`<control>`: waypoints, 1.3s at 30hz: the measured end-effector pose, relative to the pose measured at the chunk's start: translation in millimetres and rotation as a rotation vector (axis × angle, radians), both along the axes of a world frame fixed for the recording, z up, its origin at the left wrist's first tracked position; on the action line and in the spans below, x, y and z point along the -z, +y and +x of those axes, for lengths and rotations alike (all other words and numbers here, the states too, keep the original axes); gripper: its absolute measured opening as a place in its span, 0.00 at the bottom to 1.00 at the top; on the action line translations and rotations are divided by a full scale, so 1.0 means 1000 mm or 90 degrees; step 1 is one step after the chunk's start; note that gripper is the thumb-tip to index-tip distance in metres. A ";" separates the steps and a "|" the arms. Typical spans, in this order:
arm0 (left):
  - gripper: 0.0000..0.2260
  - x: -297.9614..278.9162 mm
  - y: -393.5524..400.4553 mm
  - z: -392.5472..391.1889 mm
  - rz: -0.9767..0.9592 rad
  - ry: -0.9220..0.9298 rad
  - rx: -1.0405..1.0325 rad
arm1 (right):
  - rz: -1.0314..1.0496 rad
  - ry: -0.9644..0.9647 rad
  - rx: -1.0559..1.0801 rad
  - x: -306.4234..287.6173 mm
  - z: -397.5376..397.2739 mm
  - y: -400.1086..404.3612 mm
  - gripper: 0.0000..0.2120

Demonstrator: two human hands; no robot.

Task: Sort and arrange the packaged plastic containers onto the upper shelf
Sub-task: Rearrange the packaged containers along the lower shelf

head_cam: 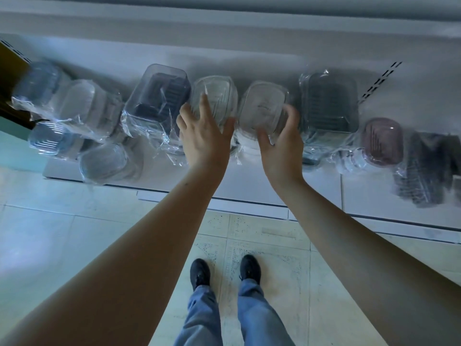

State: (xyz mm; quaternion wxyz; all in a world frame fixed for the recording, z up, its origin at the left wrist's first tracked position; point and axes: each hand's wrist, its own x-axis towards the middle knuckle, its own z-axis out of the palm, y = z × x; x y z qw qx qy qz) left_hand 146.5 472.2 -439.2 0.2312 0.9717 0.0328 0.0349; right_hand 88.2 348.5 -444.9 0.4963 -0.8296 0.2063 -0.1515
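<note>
A row of plastic containers wrapped in clear film stands on a white shelf (249,186). My left hand (202,136) lies with straight fingers against a clear oval container (219,96) in the middle of the row. Right of it, my right hand (282,143) curls its thumb and fingers round the lower edge of a whitish rounded container (264,106). A big dark rectangular container (157,98) stands left of my left hand, and another dark one (329,103) stands right of my right hand.
Several clear and bluish wrapped containers (82,113) crowd the shelf's left end. A pink oval one (381,141) and a dark ribbed one (424,168) sit at the right. The shelf's back wall (224,46) rises behind the row. Below are tiled floor (74,233) and my feet.
</note>
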 end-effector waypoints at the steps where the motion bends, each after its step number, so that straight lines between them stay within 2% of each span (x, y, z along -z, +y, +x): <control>1: 0.35 0.001 0.001 0.000 -0.004 0.006 0.005 | 0.021 0.025 0.018 -0.002 0.002 0.000 0.33; 3: 0.35 0.004 0.004 -0.002 -0.027 0.012 0.016 | 0.043 0.072 0.043 -0.006 0.005 -0.001 0.38; 6: 0.36 0.007 0.006 -0.006 -0.047 0.020 0.032 | 0.042 0.075 0.062 -0.011 0.005 -0.002 0.39; 10: 0.37 0.006 0.007 -0.008 -0.087 0.038 0.053 | 0.034 0.056 0.061 -0.010 0.000 0.000 0.36; 17: 0.33 0.006 0.008 -0.005 -0.117 0.018 0.070 | 0.032 0.074 0.055 -0.008 0.003 -0.006 0.33; 19: 0.32 0.006 0.010 -0.008 -0.104 0.000 0.082 | 0.028 0.083 0.048 -0.008 0.003 -0.009 0.32; 23: 0.27 0.006 0.011 -0.027 -0.002 -0.068 0.068 | -0.002 0.078 0.024 -0.005 0.005 -0.009 0.29; 25: 0.25 0.009 0.011 -0.037 -0.015 -0.089 0.070 | -0.023 0.087 0.011 -0.005 0.006 -0.010 0.28; 33: 0.30 0.003 0.027 -0.052 -0.063 -0.012 0.143 | -0.094 0.133 -0.006 -0.014 0.013 -0.016 0.28; 39: 0.28 -0.004 0.048 -0.084 -0.099 -0.027 0.189 | -0.131 0.098 -0.003 -0.024 0.002 -0.009 0.27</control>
